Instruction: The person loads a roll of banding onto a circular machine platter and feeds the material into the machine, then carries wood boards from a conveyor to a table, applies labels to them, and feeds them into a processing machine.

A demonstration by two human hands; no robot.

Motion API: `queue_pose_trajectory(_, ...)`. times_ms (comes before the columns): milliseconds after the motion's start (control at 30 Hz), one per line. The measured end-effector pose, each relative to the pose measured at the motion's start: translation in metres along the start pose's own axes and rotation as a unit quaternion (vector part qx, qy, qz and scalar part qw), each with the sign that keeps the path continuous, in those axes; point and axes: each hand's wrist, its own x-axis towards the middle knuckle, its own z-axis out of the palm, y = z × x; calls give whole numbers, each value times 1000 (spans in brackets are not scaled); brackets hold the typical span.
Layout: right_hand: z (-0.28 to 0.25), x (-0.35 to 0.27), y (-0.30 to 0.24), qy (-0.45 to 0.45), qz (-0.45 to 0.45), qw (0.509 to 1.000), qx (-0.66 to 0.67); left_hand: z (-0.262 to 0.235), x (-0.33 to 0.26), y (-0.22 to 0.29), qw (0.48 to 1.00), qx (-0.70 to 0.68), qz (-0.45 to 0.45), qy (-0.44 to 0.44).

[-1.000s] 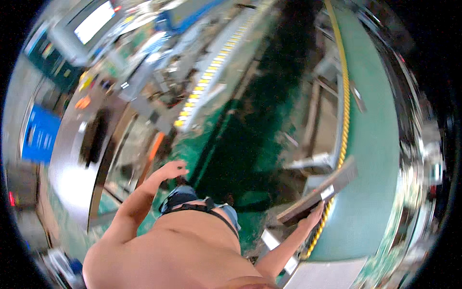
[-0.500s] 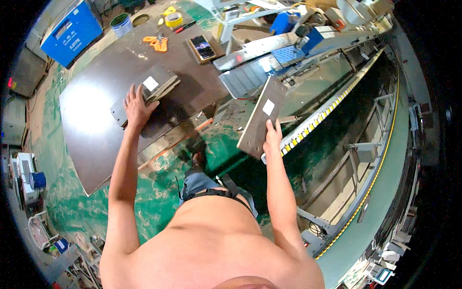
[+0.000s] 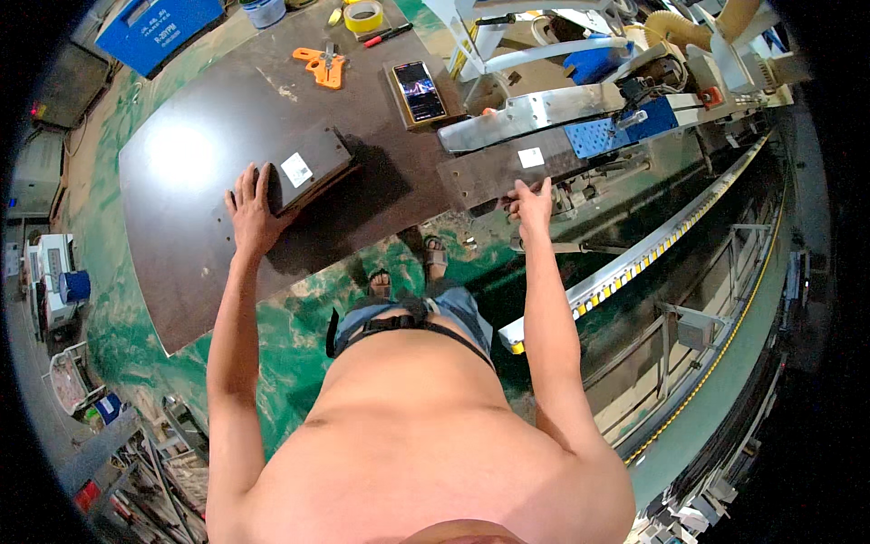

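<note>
Head view, looking down: one loose brown panel point(image 3: 494, 174) lay just ahead of the person's right hand point(image 3: 533, 212), its long axis running left to right and tipping slightly up toward the right. It sat along a machine beyond the bench's right side, with a blue perforated plate point(image 3: 594, 139) off its right end. The right hand was much the nearer of the two, its half-curled fingers at the panel's near edge; whether they gripped it, I cannot tell. Well to the left, the left hand point(image 3: 254, 210) rested with fingers spread wide on one stack of brown panels point(image 3: 317, 156), too tightly layered to count, on the bench point(image 3: 172, 272). Beyond were one phone point(image 3: 418, 89), one orange tool point(image 3: 324, 69), one yellow tape roll point(image 3: 364, 26) and one marker point(image 3: 388, 35).
</note>
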Motion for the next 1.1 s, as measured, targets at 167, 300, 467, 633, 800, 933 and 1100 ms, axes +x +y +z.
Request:
queue_pose_trajectory(167,12,5,7,-31,-23,995,96,3,-2,-7,1000,12,2,2)
queue_pose_trajectory(300,10,2,7,-26,7,992,120,4,6,-6,999,35,-12,-36)
queue_pose_trajectory(467,10,-3,6,-49,16,986,157,5,-6,-20,1000,26,11,13)
queue_pose_trajectory(633,-2,6,11,-114,12,987,109,-9,5,-9,998,3,11,-62)
queue_pose_trajectory(800,-24,35,3,-119,3,983,141,-27,6,0,993,-29,-8,-115)
queue_pose_trajectory(933,-54,74,-11,-113,-16,985,130,-28,-2,5,988,-111,-35,-98)
queue_pose_trajectory(1100,-84,110,-24,-108,13,988,110,-37,-19,56,991,-96,-74,-54)
